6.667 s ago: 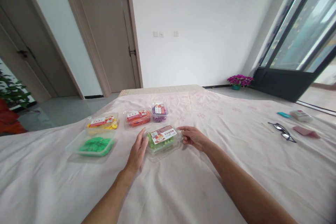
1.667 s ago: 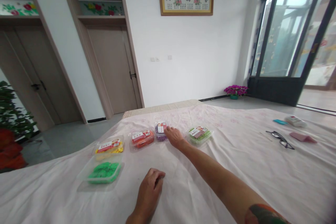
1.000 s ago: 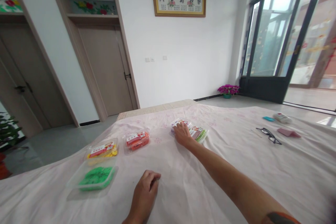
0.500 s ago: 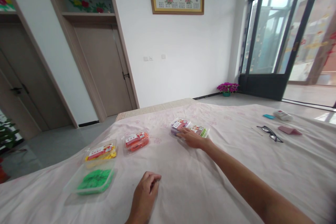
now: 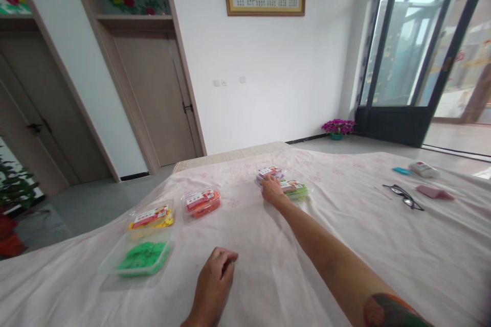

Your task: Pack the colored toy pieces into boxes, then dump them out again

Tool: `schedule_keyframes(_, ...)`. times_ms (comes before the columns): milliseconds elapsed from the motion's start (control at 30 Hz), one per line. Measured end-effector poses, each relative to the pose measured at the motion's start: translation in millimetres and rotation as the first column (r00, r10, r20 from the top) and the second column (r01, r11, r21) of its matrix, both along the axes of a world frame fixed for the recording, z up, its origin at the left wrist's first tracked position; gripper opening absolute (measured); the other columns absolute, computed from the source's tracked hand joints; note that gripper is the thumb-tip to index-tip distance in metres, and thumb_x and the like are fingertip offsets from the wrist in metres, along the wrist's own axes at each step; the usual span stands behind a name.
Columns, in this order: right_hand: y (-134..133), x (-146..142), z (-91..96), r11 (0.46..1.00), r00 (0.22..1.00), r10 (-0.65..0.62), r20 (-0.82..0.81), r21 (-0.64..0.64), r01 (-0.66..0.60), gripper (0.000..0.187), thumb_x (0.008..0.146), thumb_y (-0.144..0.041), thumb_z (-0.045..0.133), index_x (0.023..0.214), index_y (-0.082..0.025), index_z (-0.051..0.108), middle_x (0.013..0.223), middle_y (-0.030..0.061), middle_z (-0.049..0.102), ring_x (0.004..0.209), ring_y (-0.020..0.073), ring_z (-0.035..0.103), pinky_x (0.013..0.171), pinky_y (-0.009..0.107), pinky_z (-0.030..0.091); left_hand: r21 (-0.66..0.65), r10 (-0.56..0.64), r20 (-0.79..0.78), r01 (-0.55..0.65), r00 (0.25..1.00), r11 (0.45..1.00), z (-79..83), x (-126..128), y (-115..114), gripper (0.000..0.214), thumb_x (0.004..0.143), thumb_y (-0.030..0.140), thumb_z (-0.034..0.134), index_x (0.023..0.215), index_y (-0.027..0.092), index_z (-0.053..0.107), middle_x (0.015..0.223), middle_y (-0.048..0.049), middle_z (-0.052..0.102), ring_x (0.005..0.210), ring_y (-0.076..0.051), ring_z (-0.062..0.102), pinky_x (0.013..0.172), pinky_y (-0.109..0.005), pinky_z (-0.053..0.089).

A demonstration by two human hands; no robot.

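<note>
My right hand (image 5: 273,191) reaches forward over the sheet, its fingers closed on the near edge of a clear plastic box with purple contents (image 5: 270,171). Part of that box is hidden by the fingers. Against its right side sits a similar box with light green contents (image 5: 296,191), beside my wrist. My left hand (image 5: 215,276) rests on the sheet with curled fingers, and nothing shows in it. Left of it are an open tub of green pieces (image 5: 143,259), a labelled box with yellow pieces (image 5: 163,218) and a box with orange-red contents (image 5: 202,203).
A pale, wrinkled sheet (image 5: 261,265) covers the surface. To the right lie black-framed glasses (image 5: 404,196), a pink folded item (image 5: 434,192), a blue item (image 5: 401,170) and a white packet (image 5: 424,169). Purple flowers (image 5: 338,126) stand on the floor beyond.
The box with purple contents has shifted slightly farther away with my right hand, which now grips its near edge. My left hand stays in place. The view has turned a little left.
</note>
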State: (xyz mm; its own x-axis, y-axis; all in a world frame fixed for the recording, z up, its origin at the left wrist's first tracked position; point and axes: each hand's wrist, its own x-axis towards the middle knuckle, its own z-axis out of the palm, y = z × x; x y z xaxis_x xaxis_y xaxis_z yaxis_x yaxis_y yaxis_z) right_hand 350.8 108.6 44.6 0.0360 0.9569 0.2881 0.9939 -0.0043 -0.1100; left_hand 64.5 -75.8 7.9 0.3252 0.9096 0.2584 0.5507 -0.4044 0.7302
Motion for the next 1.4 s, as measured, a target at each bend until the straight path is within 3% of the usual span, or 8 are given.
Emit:
schedule_keyframes(167,-20,0,0.1,0.996,1.000,0.011,-0.004,0.092,-0.011,0.045,0.087,-0.021,0.052,0.132,-0.022,0.056,0.142,0.0115,0.047,0.128,0.0284,0.039,0.109,0.041,0.023,0.002,-0.001,-0.009,0.001,1.000,1.000,-3.2,-1,3,0.027,0.090,0.022,0.044,0.100,0.022,0.069,0.104,-0.0050,0.065,0.098,-0.018,0.063,0.090,-0.029,0.047)
schedule_keyframes(333,-55,14,-21.4,0.949,0.995,-0.095,-0.003,0.302,0.092,0.056,0.089,-0.044,0.055,0.140,-0.022,0.047,0.148,0.0119,0.043,0.139,0.0336,0.025,0.115,0.050,0.010,-0.001,0.000,-0.011,0.000,1.000,1.000,-5.6,-1,6,0.027,0.089,0.021,0.044,0.102,0.022,0.068,0.105,-0.0051,0.065,0.097,-0.017,0.063,0.088,-0.029,0.048)
schedule_keyframes(533,-64,35,-40.3,0.967,0.997,-0.067,0.032,0.247,0.057,0.041,0.096,-0.035,0.045,0.134,-0.022,0.053,0.140,0.0099,0.053,0.135,0.0298,0.034,0.115,0.046,0.012,0.006,0.000,-0.010,0.000,1.000,1.000,-5.7,-1,5,0.026,0.089,0.021,0.044,0.100,0.021,0.068,0.103,-0.0048,0.065,0.095,-0.017,0.063,0.087,-0.029,0.048)
schedule_keyframes(767,-59,38,-30.8,0.969,0.994,0.105,-0.024,0.228,-0.096,0.036,0.096,-0.031,0.043,0.128,-0.023,0.058,0.132,0.0085,0.059,0.123,0.0233,0.048,0.112,0.041,0.019,0.009,0.004,-0.014,-0.004,1.000,1.000,-5.1,0,5,0.026,0.089,0.021,0.044,0.100,0.022,0.068,0.103,-0.0043,0.065,0.095,-0.017,0.064,0.087,-0.028,0.048)
schedule_keyframes(933,-54,40,-26.7,0.965,0.991,0.133,-0.021,0.232,-0.125,0.037,0.096,-0.028,0.043,0.129,-0.022,0.058,0.131,0.0094,0.060,0.122,0.0234,0.048,0.112,0.042,0.022,0.008,0.003,-0.017,-0.003,1.000,1.000,-4.2,-1,4,0.026,0.089,0.022,0.044,0.100,0.022,0.068,0.103,-0.0043,0.065,0.095,-0.017,0.064,0.087,-0.029,0.048)
schedule_keyframes(1133,-69,21,-36.6,0.918,0.993,0.120,0.019,0.378,-0.118,0.042,0.094,-0.030,0.048,0.134,-0.021,0.054,0.144,0.0120,0.049,0.139,0.0297,0.032,0.117,0.050,0.016,0.008,0.005,-0.008,-0.005,1.000,1.000,-4.7,-1,4,0.026,0.089,0.021,0.044,0.099,0.022,0.068,0.103,-0.0050,0.066,0.095,-0.017,0.064,0.087,-0.030,0.048)
schedule_keyframes(1400,-84,-35,-49.7,0.865,0.905,0.426,0.002,0.293,-0.408,0.045,0.087,-0.011,0.050,0.130,-0.019,0.057,0.142,0.0119,0.050,0.134,0.0253,0.039,0.113,0.045,0.031,0.015,0.013,-0.017,-0.013,1.000,1.000,-0.7,0,4,0.029,0.087,0.018,0.043,0.098,0.022,0.069,0.102,-0.0049,0.067,0.095,-0.017,0.064,0.088,-0.029,0.048)
